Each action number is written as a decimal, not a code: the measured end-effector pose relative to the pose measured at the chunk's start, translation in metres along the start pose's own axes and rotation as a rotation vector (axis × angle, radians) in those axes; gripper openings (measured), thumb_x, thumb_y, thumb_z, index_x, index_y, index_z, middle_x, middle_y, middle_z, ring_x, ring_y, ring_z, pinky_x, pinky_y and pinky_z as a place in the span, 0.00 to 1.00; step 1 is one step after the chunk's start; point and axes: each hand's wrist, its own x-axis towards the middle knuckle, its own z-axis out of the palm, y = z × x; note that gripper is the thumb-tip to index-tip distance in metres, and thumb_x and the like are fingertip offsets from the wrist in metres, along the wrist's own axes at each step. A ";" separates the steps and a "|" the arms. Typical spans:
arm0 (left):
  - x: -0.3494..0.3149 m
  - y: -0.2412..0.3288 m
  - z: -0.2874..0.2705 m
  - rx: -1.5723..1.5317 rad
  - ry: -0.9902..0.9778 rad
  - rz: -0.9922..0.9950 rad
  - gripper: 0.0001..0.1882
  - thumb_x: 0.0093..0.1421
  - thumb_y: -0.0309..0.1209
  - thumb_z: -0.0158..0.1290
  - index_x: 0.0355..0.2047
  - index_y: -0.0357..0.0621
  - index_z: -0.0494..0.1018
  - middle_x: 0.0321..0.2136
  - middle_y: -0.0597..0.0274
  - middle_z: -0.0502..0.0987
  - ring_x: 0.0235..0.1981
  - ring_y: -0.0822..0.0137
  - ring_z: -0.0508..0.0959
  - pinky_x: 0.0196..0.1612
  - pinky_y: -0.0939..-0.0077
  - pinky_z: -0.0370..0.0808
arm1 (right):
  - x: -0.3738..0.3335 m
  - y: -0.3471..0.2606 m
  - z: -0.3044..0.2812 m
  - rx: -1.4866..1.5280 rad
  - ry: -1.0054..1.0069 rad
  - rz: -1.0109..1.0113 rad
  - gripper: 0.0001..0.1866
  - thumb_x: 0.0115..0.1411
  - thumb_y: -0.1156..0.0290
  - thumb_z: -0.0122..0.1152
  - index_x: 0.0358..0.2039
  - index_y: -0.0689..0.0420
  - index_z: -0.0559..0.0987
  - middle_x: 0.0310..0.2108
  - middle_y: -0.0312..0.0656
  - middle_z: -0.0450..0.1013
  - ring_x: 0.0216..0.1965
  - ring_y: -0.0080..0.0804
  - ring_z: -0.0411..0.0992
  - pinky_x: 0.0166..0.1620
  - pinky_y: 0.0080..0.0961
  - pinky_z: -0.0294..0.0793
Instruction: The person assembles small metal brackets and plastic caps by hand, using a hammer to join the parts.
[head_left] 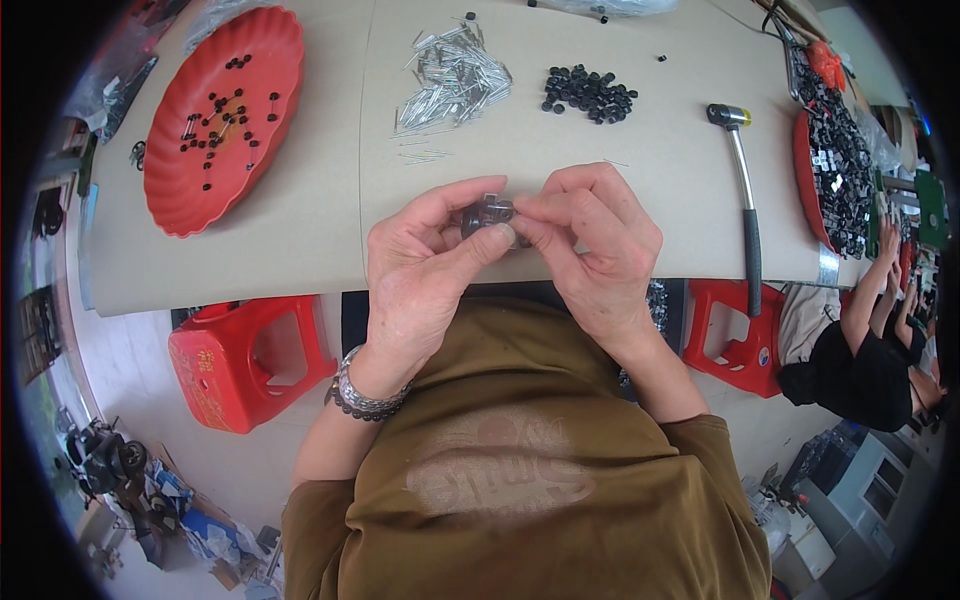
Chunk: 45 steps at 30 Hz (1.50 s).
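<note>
A small dark part with a shiny metal piece [490, 212] is held up over the table's front edge. My left hand [425, 245] closes round it, the thumb pressing on its near side. My right hand [600, 225] pinches at the part's right side; whatever lies between those fingertips is too small or hidden to name. Beyond my hands lie a heap of thin silver metal pins [455, 80] and a pile of small black round caps [588, 93]. Several pins lie loose at the heap's near side.
At left a red scalloped tray [165, 190] holds black caps joined by pins. A mallet [745, 180] with a black grip lies at right, its handle overhanging the edge. A red basket [808, 190] full of black parts stands beyond it. Red stools [215, 365] stand below; another person [850, 355] sits far right.
</note>
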 end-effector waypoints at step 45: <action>0.056 0.116 -0.170 1.820 0.402 0.946 0.22 0.52 0.18 0.67 0.49 0.38 0.82 0.40 0.57 0.82 0.40 0.61 0.81 0.45 0.67 0.79 | 0.001 0.022 -0.033 0.458 0.101 0.301 0.14 0.57 0.90 0.65 0.44 0.64 0.81 0.48 0.44 0.72 0.36 0.21 0.73 0.27 0.15 0.78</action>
